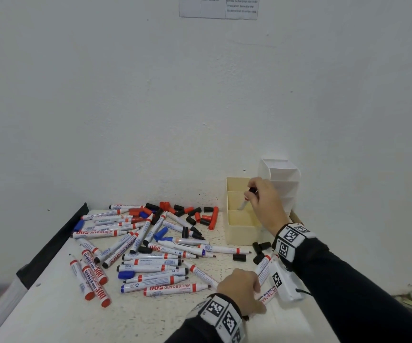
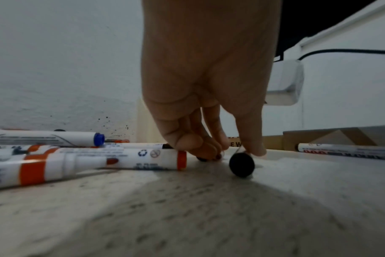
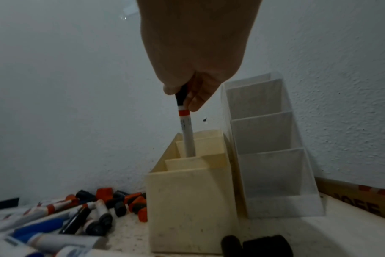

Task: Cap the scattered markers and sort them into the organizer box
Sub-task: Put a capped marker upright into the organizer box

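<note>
My right hand (image 1: 250, 194) pinches a black-capped marker (image 1: 245, 200) by its cap and holds it upright in the middle compartment of the cream organizer box (image 1: 243, 233). The right wrist view shows that marker (image 3: 187, 132) standing partly inside the box (image 3: 187, 200), with my right hand (image 3: 182, 97) above it. My left hand (image 1: 258, 285) is down on the table at the near right. There its thumb and fingertips (image 2: 229, 151) pinch a black-ended marker (image 2: 241, 165) that lies on the tabletop. Several uncapped markers (image 1: 150, 253) lie scattered across the middle.
Loose red and black caps (image 1: 195, 214) lie by the wall, and more black caps (image 1: 261, 246) lie in front of the box. A white tiered organizer (image 1: 284, 184) stands behind the box. A white device with a cable (image 1: 284, 285) sits under my right forearm. The table drops off at the left.
</note>
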The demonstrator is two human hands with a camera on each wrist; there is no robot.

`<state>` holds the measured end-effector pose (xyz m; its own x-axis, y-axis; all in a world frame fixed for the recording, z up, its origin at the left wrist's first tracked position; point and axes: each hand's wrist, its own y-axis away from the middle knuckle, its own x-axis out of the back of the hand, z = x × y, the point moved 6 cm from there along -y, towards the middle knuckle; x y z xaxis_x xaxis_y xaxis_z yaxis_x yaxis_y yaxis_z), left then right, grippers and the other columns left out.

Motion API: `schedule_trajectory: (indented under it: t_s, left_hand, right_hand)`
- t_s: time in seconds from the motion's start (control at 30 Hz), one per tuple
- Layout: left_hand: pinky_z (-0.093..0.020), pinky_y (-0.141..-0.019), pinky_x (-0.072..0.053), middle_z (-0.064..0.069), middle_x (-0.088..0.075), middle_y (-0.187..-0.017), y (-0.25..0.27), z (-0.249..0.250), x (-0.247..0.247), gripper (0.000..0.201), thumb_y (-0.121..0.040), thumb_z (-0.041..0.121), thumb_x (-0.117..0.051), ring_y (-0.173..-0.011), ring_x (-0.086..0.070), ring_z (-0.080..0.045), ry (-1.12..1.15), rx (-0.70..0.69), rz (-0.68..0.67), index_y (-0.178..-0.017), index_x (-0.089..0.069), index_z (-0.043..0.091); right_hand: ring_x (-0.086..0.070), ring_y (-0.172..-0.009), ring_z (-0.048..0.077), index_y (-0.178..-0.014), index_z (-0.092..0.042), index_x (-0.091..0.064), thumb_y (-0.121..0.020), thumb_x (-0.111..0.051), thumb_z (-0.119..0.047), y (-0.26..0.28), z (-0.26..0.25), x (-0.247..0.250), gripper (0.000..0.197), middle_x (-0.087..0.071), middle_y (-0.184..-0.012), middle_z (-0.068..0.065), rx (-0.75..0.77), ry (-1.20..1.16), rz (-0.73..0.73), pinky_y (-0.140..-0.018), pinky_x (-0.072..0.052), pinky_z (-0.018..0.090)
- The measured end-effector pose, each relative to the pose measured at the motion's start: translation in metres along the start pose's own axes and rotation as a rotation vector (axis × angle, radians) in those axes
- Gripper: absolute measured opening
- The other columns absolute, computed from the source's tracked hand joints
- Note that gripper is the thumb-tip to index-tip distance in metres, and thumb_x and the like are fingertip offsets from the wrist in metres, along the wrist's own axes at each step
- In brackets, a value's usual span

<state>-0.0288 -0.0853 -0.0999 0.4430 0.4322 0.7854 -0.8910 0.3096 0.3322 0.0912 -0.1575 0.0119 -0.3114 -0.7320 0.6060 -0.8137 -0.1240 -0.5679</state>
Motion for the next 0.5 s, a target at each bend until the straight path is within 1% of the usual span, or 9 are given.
schedule_trajectory:
  t_s: [0.07, 0.1, 0.17, 0.23, 0.3, 0.37, 0.4, 0.43, 0.5]
  left_hand:
    - [-0.031, -0.090, -0.047, -0.001, -0.046, -0.107, -0.002, 0.004, -0.001, 0.021, -0.082, 0.021, -0.065, -0.092, -0.050, -0.017, -0.080, -0.018, 0.032, -0.100, -0.056, 0.017]
    - [-0.033, -0.090, -0.048, -0.004, -0.049, -0.109, -0.002, 0.006, -0.001, 0.020, -0.083, 0.017, -0.062, -0.093, -0.052, -0.019, -0.124, -0.023, 0.054, -0.102, -0.058, 0.014]
    - [-0.036, -0.089, -0.050, -0.008, -0.052, -0.111, -0.002, 0.007, -0.002, 0.023, -0.085, 0.015, -0.056, -0.096, -0.056, -0.023, -0.200, -0.028, 0.083, -0.107, -0.058, 0.010]
    - [-0.036, -0.087, -0.049, -0.009, -0.051, -0.111, -0.003, 0.007, -0.005, 0.025, -0.087, 0.018, -0.055, -0.093, -0.054, -0.022, -0.252, -0.033, 0.099, -0.110, -0.057, 0.009]
    - [-0.035, -0.085, -0.049, -0.009, -0.050, -0.111, -0.003, 0.006, -0.004, 0.028, -0.088, 0.020, -0.057, -0.087, -0.049, -0.020, -0.275, -0.030, 0.102, -0.113, -0.057, 0.009]
    - [-0.034, -0.085, -0.050, -0.008, -0.050, -0.111, -0.005, 0.004, -0.003, 0.030, -0.089, 0.020, -0.057, -0.088, -0.050, -0.019, -0.265, -0.017, 0.111, -0.117, -0.056, 0.009]
    - [-0.033, -0.085, -0.052, -0.008, -0.051, -0.111, -0.004, 0.001, -0.002, 0.030, -0.089, 0.020, -0.056, -0.089, -0.054, -0.019, -0.225, -0.002, 0.115, -0.117, -0.056, 0.010]
    - [-0.032, -0.085, -0.053, -0.006, -0.054, -0.109, -0.004, -0.002, 0.000, 0.028, -0.088, 0.021, -0.055, -0.091, -0.057, -0.018, -0.159, 0.024, 0.128, -0.114, -0.057, 0.010]
    - [-0.029, -0.080, -0.056, -0.003, -0.060, -0.101, -0.002, -0.011, 0.006, 0.021, -0.087, 0.024, -0.055, -0.088, -0.062, -0.015, -0.008, 0.078, 0.166, -0.104, -0.059, 0.012]
  right_hand:
    - [-0.046, -0.077, 0.013, -0.090, -0.005, -0.054, -0.090, -0.054, -0.008, 0.001, 0.004, -0.007, 0.002, -0.049, -0.088, 0.004, 0.009, 0.044, -0.038, -0.067, -0.035, 0.009]
    - [-0.047, -0.078, 0.015, -0.090, -0.005, -0.055, -0.089, -0.055, -0.007, 0.002, 0.006, -0.010, 0.002, -0.050, -0.088, 0.003, -0.002, 0.058, -0.065, -0.068, -0.036, 0.012]
    - [-0.050, -0.086, 0.014, -0.099, -0.006, -0.058, -0.090, -0.053, -0.005, 0.004, 0.011, -0.016, 0.011, -0.055, -0.096, 0.005, -0.031, 0.076, -0.128, -0.078, -0.041, 0.019]
    - [-0.052, -0.101, 0.014, -0.116, -0.008, -0.056, -0.091, -0.050, -0.004, 0.008, 0.013, -0.021, 0.026, -0.058, -0.112, 0.007, -0.060, 0.081, -0.219, -0.089, -0.037, 0.019]
    - [-0.048, -0.120, 0.018, -0.130, -0.011, -0.048, -0.092, -0.048, -0.007, 0.011, 0.013, -0.024, 0.038, -0.054, -0.128, 0.006, -0.071, 0.095, -0.324, -0.098, -0.033, 0.023]
    - [-0.045, -0.124, 0.017, -0.133, -0.012, -0.045, -0.093, -0.048, -0.011, 0.013, 0.011, -0.022, 0.040, -0.051, -0.132, 0.004, -0.072, 0.107, -0.347, -0.101, -0.033, 0.025]
    - [-0.047, -0.119, 0.016, -0.129, -0.012, -0.049, -0.093, -0.048, -0.013, 0.014, 0.012, -0.017, 0.036, -0.053, -0.127, 0.004, -0.085, 0.107, -0.306, -0.097, -0.035, 0.023]
    - [-0.052, -0.107, 0.014, -0.120, -0.012, -0.054, -0.092, -0.049, -0.015, 0.014, 0.012, -0.011, 0.028, -0.056, -0.116, 0.002, -0.105, 0.110, -0.242, -0.088, -0.038, 0.020]
    - [-0.052, -0.077, 0.011, -0.090, -0.016, -0.058, -0.091, -0.050, -0.020, 0.018, 0.013, 0.003, 0.008, -0.057, -0.084, -0.003, -0.148, 0.115, -0.146, -0.064, -0.037, 0.017]
